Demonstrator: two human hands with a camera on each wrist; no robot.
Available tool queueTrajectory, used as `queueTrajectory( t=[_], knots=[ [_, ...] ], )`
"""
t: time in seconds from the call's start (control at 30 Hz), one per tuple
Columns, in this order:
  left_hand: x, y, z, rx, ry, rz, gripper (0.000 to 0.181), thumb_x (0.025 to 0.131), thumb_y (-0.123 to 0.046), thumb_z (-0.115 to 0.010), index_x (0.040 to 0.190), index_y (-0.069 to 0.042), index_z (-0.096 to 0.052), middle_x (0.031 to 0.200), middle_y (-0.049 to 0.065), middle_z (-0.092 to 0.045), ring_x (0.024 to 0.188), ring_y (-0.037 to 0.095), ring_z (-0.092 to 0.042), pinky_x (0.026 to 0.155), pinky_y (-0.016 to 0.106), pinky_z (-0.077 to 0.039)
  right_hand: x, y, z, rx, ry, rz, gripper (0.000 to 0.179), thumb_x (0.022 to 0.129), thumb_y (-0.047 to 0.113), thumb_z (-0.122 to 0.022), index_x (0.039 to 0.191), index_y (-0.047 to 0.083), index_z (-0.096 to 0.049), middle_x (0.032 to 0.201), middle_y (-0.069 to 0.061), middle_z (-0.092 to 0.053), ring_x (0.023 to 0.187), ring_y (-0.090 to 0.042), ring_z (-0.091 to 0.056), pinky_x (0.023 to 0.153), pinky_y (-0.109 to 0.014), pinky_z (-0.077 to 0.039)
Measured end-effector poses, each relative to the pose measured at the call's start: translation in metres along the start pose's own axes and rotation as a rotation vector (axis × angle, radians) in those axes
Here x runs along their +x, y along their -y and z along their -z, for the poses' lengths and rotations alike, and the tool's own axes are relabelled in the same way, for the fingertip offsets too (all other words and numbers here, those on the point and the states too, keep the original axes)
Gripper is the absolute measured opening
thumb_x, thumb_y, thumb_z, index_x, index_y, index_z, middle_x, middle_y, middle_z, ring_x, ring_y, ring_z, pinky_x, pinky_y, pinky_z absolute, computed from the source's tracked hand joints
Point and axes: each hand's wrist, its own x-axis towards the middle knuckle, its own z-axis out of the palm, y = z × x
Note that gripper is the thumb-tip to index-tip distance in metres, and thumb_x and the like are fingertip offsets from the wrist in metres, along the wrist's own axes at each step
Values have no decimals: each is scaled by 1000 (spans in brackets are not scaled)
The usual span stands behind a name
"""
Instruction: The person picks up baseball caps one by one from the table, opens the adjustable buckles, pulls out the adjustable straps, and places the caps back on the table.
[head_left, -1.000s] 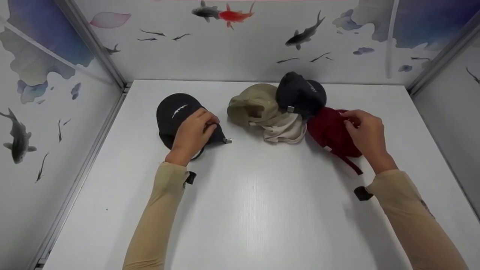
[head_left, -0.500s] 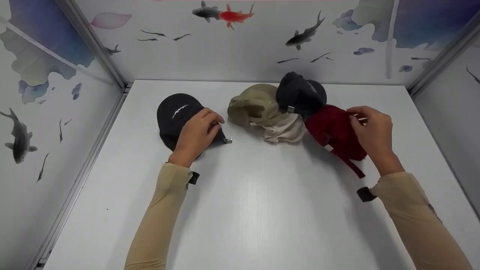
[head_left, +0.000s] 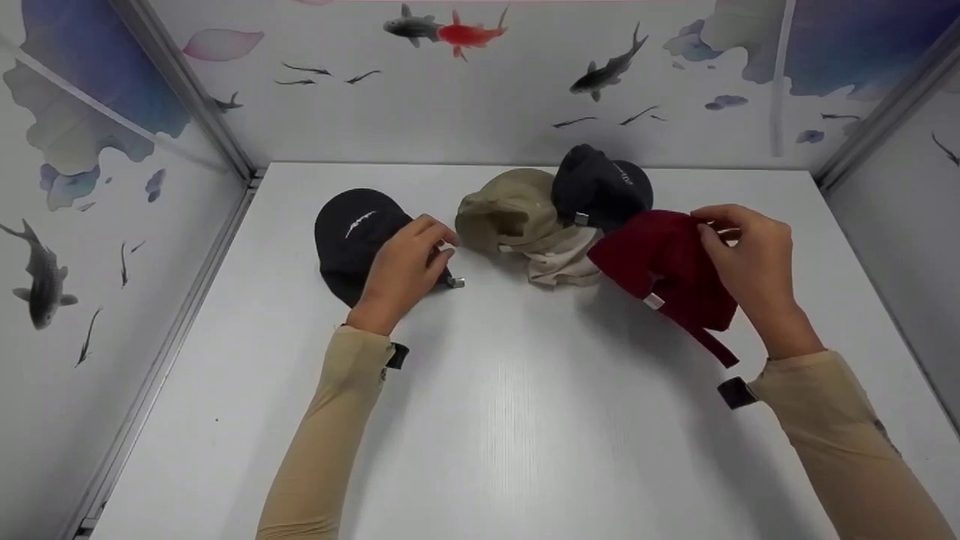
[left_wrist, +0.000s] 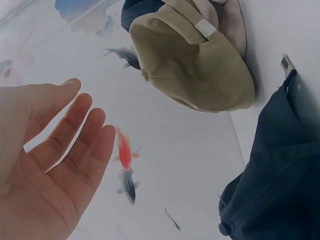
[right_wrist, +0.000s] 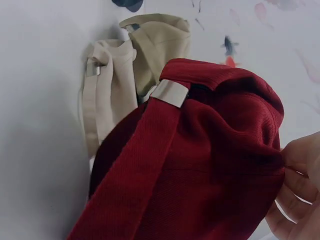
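My right hand (head_left: 754, 259) pinches a dark red cap (head_left: 664, 262) by its crown, lifted off the table with its strap hanging down. In the right wrist view the red cap (right_wrist: 210, 165) fills the middle, with a metal buckle (right_wrist: 170, 93) on its strap. My left hand (head_left: 409, 266) hovers above a black cap (head_left: 352, 225) with a white mark, which lies on the table at the left. The left wrist view shows that hand (left_wrist: 60, 155) with loosely bent fingers and nothing in them, apart from the black cap (left_wrist: 280, 190).
A khaki cap (head_left: 510, 202), a cream cap (head_left: 562, 259) and a dark navy cap (head_left: 604, 187) lie bunched together at the back of the white table (head_left: 495, 420). Panels with painted fish (head_left: 611, 71) wall the table at the back and sides.
My right hand has raised the red cap and drawn it slightly toward me, away from the bunch. The left hand has shifted a little to the right above the black cap.
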Motion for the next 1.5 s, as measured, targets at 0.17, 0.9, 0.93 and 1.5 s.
queueTrajectory(
  t=[0.17, 0.9, 0.93, 1.5],
  knots=[
    [0, -7, -2, -4, 0, -41, 12, 97, -15, -65, 108, -12, -69, 110, 5, -65, 94, 21, -65, 81, 31, -57, 0, 14, 0, 18, 13, 34, 17, 91, -2, -65, 103, 2, -76, 97, -16, -76, 81, 25, -51, 73, 2, -41],
    [4, -46, -11, -5, -33, -263, 20, 97, -19, -66, 116, -11, -65, 116, 2, -66, 108, 16, -64, 94, 28, -54, -7, 53, -19, 57, 90, 150, 18, 89, -5, -68, 103, 3, -76, 98, -10, -77, 83, 20, -52, 73, 1, -43],
    [3, -49, -11, -6, -39, -286, 21, 97, -19, -67, 116, -11, -65, 116, 2, -65, 109, 15, -64, 95, 27, -53, -8, 55, -19, 60, 93, 151, 18, 89, -5, -68, 103, 3, -76, 98, -10, -77, 83, 18, -52, 73, 0, -44],
    [-5, -79, -25, -37, -93, -597, 28, 93, -21, -71, 120, -12, -66, 135, 5, -59, 127, 16, -55, 107, 21, -46, -8, 74, -24, 104, 138, 191, 18, 88, -3, -70, 103, 5, -76, 98, -8, -77, 86, -15, -71, 73, -2, -47]
  ],
)
